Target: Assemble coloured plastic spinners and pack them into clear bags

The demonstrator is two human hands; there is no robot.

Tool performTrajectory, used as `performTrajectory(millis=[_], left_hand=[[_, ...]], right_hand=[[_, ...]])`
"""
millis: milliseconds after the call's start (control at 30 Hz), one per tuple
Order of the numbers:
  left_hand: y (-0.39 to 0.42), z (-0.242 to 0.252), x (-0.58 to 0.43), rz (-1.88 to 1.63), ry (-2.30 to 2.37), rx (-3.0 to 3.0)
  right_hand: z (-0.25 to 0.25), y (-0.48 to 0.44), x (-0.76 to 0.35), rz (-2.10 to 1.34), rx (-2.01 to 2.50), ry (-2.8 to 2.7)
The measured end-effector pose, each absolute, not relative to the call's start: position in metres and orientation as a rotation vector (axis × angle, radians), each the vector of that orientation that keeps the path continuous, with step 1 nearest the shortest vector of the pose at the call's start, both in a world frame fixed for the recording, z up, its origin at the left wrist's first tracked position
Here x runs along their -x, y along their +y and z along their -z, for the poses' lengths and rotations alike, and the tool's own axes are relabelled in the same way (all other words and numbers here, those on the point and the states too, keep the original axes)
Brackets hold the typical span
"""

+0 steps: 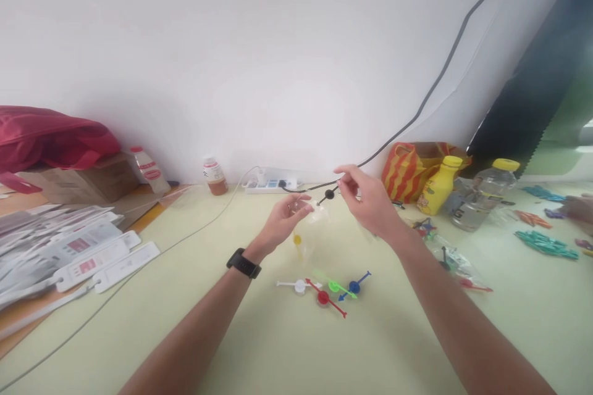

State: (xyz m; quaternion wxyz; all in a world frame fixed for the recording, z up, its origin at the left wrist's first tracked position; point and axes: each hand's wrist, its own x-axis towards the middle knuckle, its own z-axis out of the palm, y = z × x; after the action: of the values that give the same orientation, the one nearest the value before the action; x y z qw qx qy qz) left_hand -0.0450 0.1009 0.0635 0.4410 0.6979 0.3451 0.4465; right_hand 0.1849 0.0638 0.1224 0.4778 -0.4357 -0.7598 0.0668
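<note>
My right hand (373, 202) pinches one end of a black arrow spinner (329, 194), holding it in the air above the table. The spinner's other end points down at a clear plastic bag (319, 215) that my left hand (283, 221) grips near its top. A yellow arrow spinner (297, 239) shows below the left fingers, seemingly inside the bag. On the table beneath lie a white spinner (300, 286), a red spinner (323, 298), a light green spinner (334, 286) and a blue spinner (354, 287), close together.
Packaged white tags (88, 259) are heaped at left by a cardboard box (92, 180). A power strip (273, 184) stands against the wall. To the right are a striped bag (398, 166), a yellow bottle (439, 188), a clear bottle (484, 194) and teal spinners (546, 244).
</note>
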Motion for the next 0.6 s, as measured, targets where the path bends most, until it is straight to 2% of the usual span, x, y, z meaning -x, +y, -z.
performTrajectory(millis=[233,467,600], left_hand=[[0.099,-0.064,0.037,-1.115,0.872,-1.886],[0.096,-0.065,0.033,-1.200,0.893,-1.733],[0.097,-0.062,0.034,-1.203,0.913,-1.657]], right_hand=[[-0.129,0.050,-0.174,-0.004,0.964,-2.048],[-0.129,0.054,-0.178,-0.441,0.879,-2.020],[-0.120,0.065,-0.181,-0.375,0.928,-2.053]])
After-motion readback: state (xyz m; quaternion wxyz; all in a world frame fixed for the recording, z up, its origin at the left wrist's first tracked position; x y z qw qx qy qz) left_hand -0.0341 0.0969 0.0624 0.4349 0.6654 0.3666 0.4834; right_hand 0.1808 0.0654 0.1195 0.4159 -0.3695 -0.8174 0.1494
